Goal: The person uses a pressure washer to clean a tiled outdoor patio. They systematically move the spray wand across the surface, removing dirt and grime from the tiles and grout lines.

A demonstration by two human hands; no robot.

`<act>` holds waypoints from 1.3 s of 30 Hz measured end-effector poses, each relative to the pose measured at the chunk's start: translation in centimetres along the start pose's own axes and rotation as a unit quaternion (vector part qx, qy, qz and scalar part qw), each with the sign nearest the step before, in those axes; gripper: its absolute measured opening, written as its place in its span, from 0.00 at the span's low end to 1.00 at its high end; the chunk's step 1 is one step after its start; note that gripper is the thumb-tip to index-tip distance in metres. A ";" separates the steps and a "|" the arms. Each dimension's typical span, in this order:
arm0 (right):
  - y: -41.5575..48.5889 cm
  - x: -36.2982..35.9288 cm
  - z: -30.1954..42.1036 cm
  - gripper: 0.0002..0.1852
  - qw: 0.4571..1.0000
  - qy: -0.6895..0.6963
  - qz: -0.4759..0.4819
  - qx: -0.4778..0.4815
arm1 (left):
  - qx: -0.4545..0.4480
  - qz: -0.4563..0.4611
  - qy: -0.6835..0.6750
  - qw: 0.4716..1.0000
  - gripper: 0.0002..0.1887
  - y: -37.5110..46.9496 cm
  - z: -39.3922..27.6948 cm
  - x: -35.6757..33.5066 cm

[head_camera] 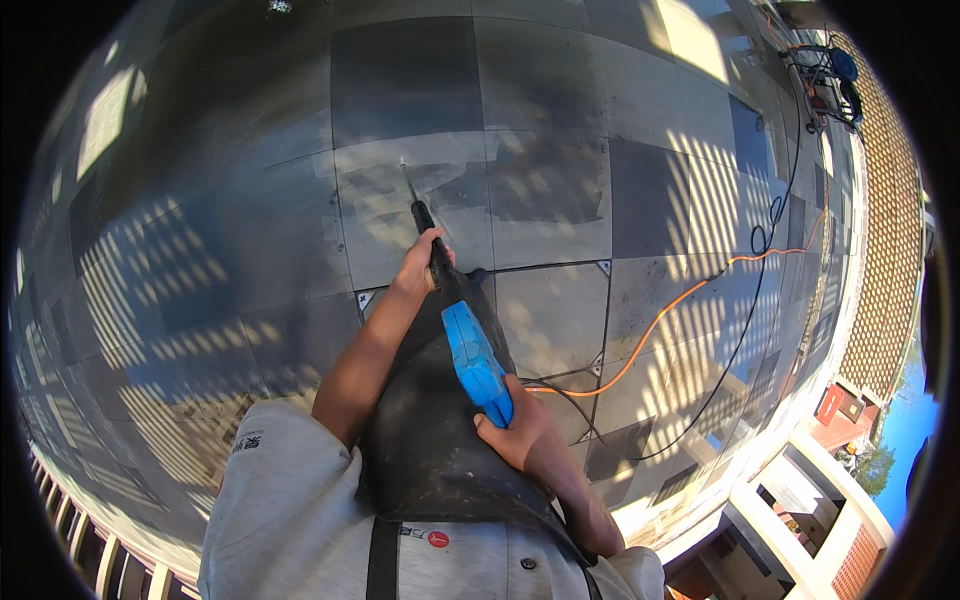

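My left hand (429,262) grips the black barrel of a pressure washer gun near its front. My right hand (517,427) is closed round the rear handle, behind the gun's blue plastic body (472,356). The thin metal lance (409,186) points away from me, down at large grey floor tiles (412,240), with a small whitish spot at its tip. Wet-looking, lighter and darker patches mark the tiles there. A black apron (450,457) covers my front, below the gun.
An orange hose (660,315) and a thin black hose (739,352) run over the tiles on the right, the black one looped. A wheeled cart with a blue reel (843,64) stands at the upper right. Slatted railings (109,555) line the lower left. Open joints edge some tiles near me.
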State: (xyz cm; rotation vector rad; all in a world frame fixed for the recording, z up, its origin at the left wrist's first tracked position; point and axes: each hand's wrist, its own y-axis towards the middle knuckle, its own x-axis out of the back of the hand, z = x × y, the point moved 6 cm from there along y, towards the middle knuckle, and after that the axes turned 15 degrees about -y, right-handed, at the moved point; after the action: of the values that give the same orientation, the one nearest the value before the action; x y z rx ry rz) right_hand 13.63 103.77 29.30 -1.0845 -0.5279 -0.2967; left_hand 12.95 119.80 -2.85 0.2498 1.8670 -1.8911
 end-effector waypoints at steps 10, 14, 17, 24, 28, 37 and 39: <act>1.6 -1.4 0.3 0.19 0.992 0.022 0.113 0.047 | -0.083 -0.053 -0.006 0.995 0.16 -3.6 -3.3 3.2; -1.4 0.1 -1.4 0.20 0.994 0.109 0.025 -0.018 | 0.078 0.012 0.037 0.996 0.17 0.4 5.3 -1.9; -3.0 0.8 -2.7 0.21 0.994 0.022 0.008 -0.107 | 0.109 0.074 0.010 0.991 0.17 1.3 10.4 -5.0; -1.9 0.0 -1.7 0.24 0.997 0.053 0.039 -0.032 | 0.070 0.003 -0.008 0.998 0.17 0.5 5.7 -1.3; 1.2 -1.6 -0.6 0.21 0.994 0.032 0.101 0.028 | -0.072 -0.014 -0.008 0.997 0.17 -3.0 -2.7 3.0; 0.5 -2.8 -0.8 0.21 0.997 0.023 0.068 0.002 | -0.025 -0.021 -0.008 0.999 0.18 -1.3 -0.8 1.7; -0.5 -2.3 -1.7 0.23 0.998 0.023 0.029 -0.054 | 0.080 0.009 0.033 0.996 0.18 0.4 3.5 -1.0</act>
State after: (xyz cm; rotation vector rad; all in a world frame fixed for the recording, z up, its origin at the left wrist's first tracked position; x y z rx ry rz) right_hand 11.88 101.99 27.78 -1.1918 -0.4424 -0.3024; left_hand 14.66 116.55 -2.61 0.3841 1.7498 -2.0466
